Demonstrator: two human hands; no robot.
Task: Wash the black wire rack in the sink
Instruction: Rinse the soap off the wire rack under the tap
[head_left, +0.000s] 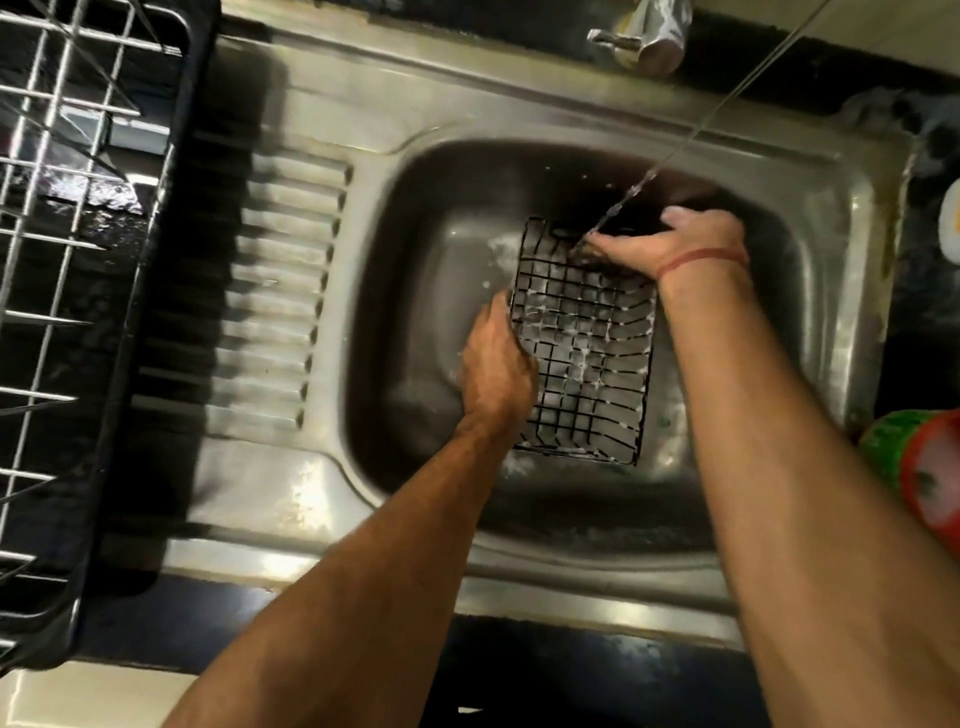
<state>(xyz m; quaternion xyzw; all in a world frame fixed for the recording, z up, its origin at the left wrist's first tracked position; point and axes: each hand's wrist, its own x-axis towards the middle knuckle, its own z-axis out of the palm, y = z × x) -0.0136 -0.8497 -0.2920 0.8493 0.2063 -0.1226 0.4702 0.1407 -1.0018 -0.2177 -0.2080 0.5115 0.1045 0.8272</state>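
I can read no writing, label, brand or number anywhere I look.

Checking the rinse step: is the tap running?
Running: a thin water stream falls slantwise onto the black wire rack by the right hand.

A stainless-steel sink unit (519, 88) is set into a dark countertop (561, 670). Its deep basin on the right holds a soapy black wire rack (587, 358). Left, a black-framed dish drainer with silver wires (135, 332) overlaps the ribbed draining board (280, 291).
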